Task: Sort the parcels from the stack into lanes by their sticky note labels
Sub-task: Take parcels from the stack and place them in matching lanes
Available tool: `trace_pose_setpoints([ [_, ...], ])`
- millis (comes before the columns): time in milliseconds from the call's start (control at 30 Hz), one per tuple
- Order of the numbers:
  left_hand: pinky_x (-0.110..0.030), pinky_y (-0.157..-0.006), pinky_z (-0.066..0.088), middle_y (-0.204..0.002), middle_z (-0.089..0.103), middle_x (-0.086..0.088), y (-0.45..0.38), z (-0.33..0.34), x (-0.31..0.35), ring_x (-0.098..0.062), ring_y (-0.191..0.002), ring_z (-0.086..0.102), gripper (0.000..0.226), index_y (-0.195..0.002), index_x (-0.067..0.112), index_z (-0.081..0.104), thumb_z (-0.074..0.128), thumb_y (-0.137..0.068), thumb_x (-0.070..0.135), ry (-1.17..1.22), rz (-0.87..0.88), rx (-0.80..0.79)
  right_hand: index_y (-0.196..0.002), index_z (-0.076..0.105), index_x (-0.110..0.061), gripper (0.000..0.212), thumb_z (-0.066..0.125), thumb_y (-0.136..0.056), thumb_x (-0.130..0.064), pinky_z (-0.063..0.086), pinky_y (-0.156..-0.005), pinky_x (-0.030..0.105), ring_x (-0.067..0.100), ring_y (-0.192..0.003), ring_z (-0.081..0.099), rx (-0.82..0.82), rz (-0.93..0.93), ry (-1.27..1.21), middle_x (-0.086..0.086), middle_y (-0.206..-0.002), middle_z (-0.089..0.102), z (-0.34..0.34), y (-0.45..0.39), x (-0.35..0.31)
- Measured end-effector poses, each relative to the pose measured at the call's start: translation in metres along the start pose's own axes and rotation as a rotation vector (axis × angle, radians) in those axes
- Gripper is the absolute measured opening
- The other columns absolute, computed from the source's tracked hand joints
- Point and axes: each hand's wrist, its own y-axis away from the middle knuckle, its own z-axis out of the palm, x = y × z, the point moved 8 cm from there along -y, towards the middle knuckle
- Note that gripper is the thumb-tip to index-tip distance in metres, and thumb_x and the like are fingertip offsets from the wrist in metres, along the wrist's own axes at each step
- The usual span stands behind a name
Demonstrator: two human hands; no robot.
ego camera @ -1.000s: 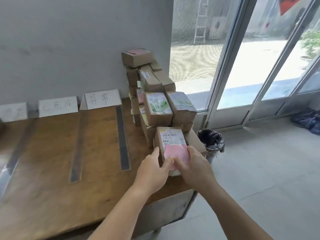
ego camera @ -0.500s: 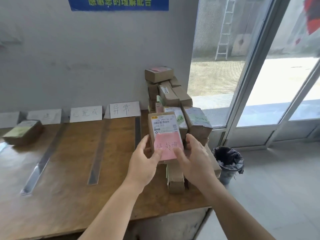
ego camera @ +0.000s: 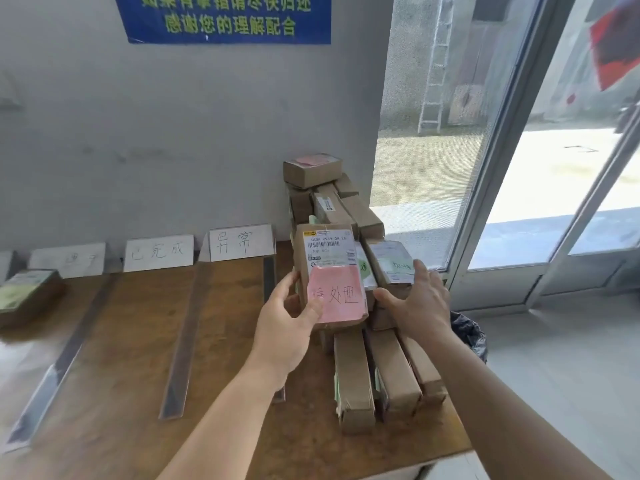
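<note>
The parcel [ego camera: 329, 271] is riding higher and closer to the camera than half a second back, and the right hand [ego camera: 417, 299] is peeling away from it — before, both hands were cupping it; now only the left hand [ego camera: 289, 320] is gripping. The parcel is standing nearly upright, long axis running up and down, its labelled face turned toward the viewer, the shipping label [ego camera: 330, 249] on top and the pink sticky note [ego camera: 337, 294] on the lower half. The left hand is wrapping the lower left edge, thumb pressing across the note's corner. The right hand is spreading wide, fingers splayed, hovering just beside the parcel's right edge; whether its thumb is touching it is hard to tell. The parcel is hanging above the tabletop [ego camera: 138, 358], in front of the stack [ego camera: 346, 209], right of the lane signs [ego camera: 242, 242].
</note>
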Motion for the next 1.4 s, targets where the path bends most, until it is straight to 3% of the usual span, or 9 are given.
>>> trace_pose_setpoints([
  [400,-0.038,-0.103,0.039,-0.134,0.053,0.006,-0.012,0.004,-0.010,-0.013,-0.127,0.043,0.060,-0.140,0.038,0.036,0.064,-0.088,0.034,0.021,-0.030,-0.008,-0.142,0.028,-0.011,0.090,0.064,-0.076,-0.059,0.028,-0.105,0.042,0.037,-0.126,0.036,0.023,0.055,0.007,0.018,-0.136,0.041,0.008,-0.015,0.009],
  [600,-0.040,-0.103,0.039,-0.135,0.052,0.005,-0.013,0.007,-0.011,-0.015,-0.128,0.043,0.061,-0.140,0.037,0.035,0.064,-0.087,0.035,0.014,-0.038,0.005,-0.143,0.026,-0.007,0.086,0.066,-0.079,-0.048,0.026,-0.107,0.043,0.038,-0.128,0.031,0.075,0.062,-0.067,0.019,-0.139,0.037,0.006,-0.016,0.011],
  [800,-0.044,-0.104,0.041,-0.133,0.054,0.005,-0.010,0.010,-0.007,-0.016,-0.125,0.045,0.059,-0.138,0.038,0.038,0.065,-0.086,0.036,0.049,-0.043,0.029,-0.147,0.018,-0.013,0.087,0.065,-0.082,-0.046,0.019,-0.111,0.042,0.032,-0.137,0.020,0.148,-0.060,-0.121,0.015,-0.147,0.027,-0.014,-0.001,0.004],
  [967,-0.048,-0.104,0.041,-0.130,0.056,0.006,0.001,0.008,-0.002,-0.017,-0.125,0.046,0.057,-0.138,0.039,0.039,0.065,-0.087,0.034,0.116,-0.048,0.052,-0.143,0.025,-0.025,0.080,0.069,-0.079,-0.044,0.027,-0.106,0.039,0.026,-0.128,0.030,0.195,-0.219,-0.196,0.006,-0.136,0.035,-0.040,0.028,-0.017],
  [1067,-0.048,-0.104,0.040,-0.132,0.055,0.005,0.013,0.001,0.001,-0.017,-0.126,0.045,0.058,-0.138,0.039,0.038,0.065,-0.087,0.035,0.129,-0.053,0.080,-0.141,0.030,-0.028,0.076,0.070,-0.077,-0.042,0.031,-0.106,0.041,0.026,-0.128,0.030,0.175,-0.289,-0.237,0.006,-0.137,0.033,-0.048,0.050,-0.029],
  [1200,-0.036,-0.100,0.043,-0.124,0.059,0.009,0.032,-0.024,0.008,-0.008,-0.116,0.051,0.054,-0.132,0.042,0.039,0.066,-0.086,0.036,0.146,-0.033,0.144,-0.138,0.033,-0.033,0.072,0.070,-0.077,-0.044,0.035,-0.105,0.048,0.025,-0.131,0.028,0.129,-0.333,-0.239,0.004,-0.142,0.028,-0.045,0.074,-0.047],
  [1400,-0.049,-0.102,0.043,-0.129,0.057,0.002,0.065,-0.071,0.007,-0.018,-0.122,0.050,0.072,-0.139,0.037,0.036,0.064,-0.074,0.049,0.150,-0.030,0.232,-0.135,0.035,-0.036,0.072,0.073,-0.074,-0.044,0.030,-0.104,0.040,0.024,-0.130,0.030,0.062,-0.427,-0.289,0.000,-0.142,0.030,-0.026,0.108,-0.085],
])
